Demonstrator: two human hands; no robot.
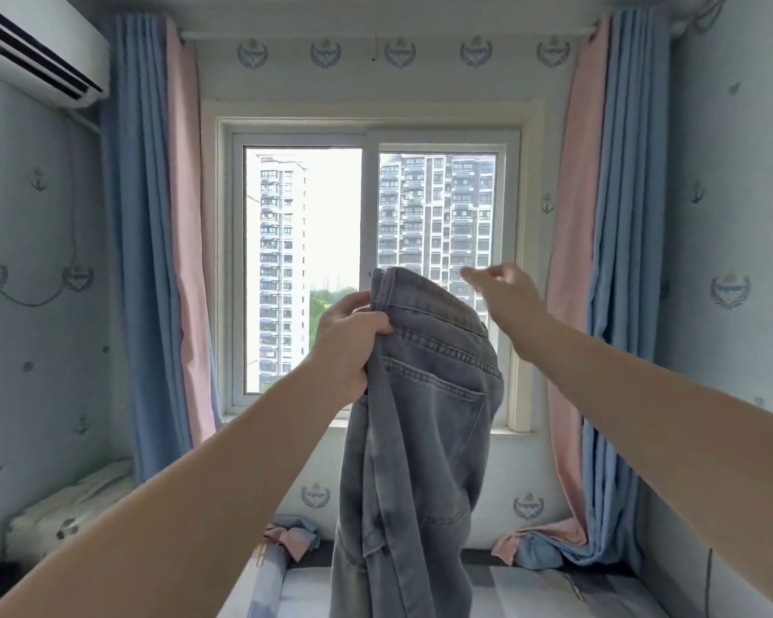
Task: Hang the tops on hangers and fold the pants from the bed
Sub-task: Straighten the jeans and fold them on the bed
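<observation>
Grey washed denim: the jeans [425,417] hang lengthwise in mid-air before the window [370,216], stitched back pocket showing, legs drooping in soft folds toward the striped bed [532,591] below. The left hand [349,345] clenches the waistband at its left edge. The right hand [505,292], blurred, hovers just right of the waistband, fingers loose, grasping nothing. Blue-and-pink curtains [152,260] flank the white window frame. Anchor-print wallpaper [41,260] covers the walls, and an air conditioner [32,51] sits high on the left.
</observation>
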